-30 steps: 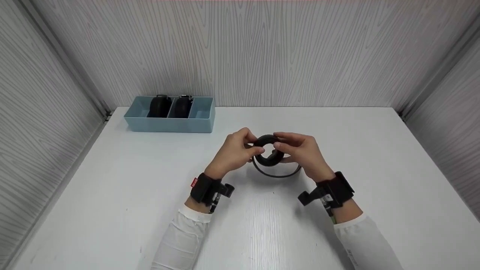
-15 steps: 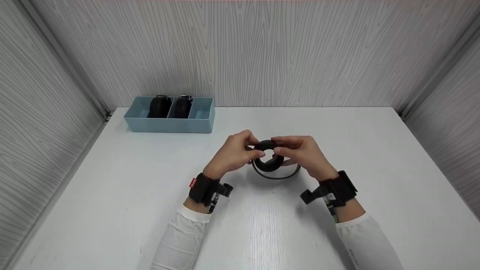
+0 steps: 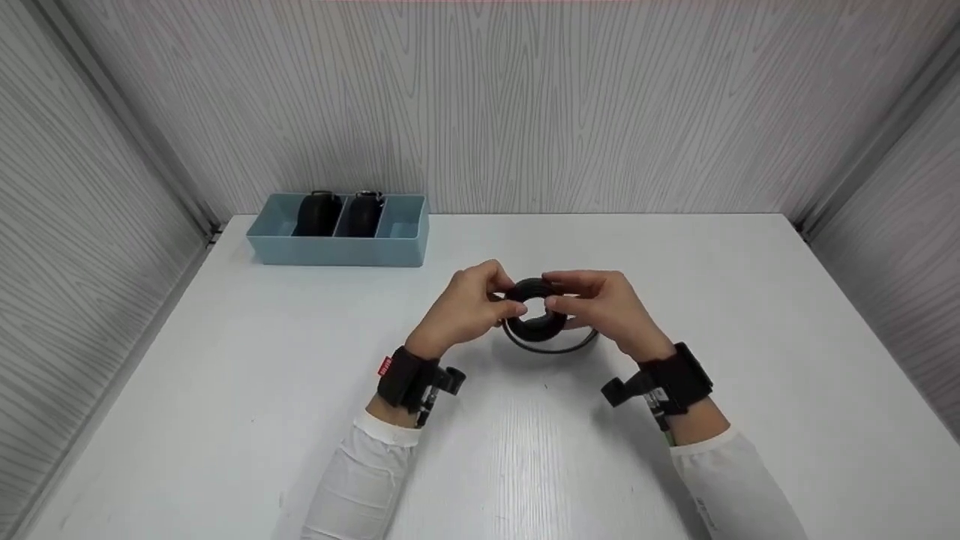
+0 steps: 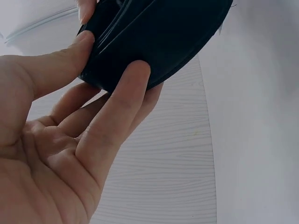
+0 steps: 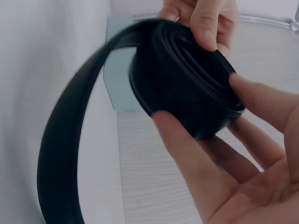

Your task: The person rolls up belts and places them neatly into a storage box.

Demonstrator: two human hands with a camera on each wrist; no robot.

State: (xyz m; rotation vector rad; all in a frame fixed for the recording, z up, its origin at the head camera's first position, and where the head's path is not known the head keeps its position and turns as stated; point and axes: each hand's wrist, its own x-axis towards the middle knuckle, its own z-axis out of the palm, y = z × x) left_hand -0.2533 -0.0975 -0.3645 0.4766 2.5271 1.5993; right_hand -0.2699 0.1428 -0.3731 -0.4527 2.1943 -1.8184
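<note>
White woodgrain table (image 3: 225, 390), grey panelled walls (image 3: 525, 97)

Both forearms wear white long sleeves, the left sleeve (image 3: 360, 480) and the right sleeve (image 3: 731, 487), each ending in a cuff just short of the wrist. Above each cuff sits a broad black wrist strap. The left strap (image 3: 401, 377) bears a small red tag and a black camera mount; the right strap (image 3: 675, 379) carries a similar black mount with a thin cable.
</note>
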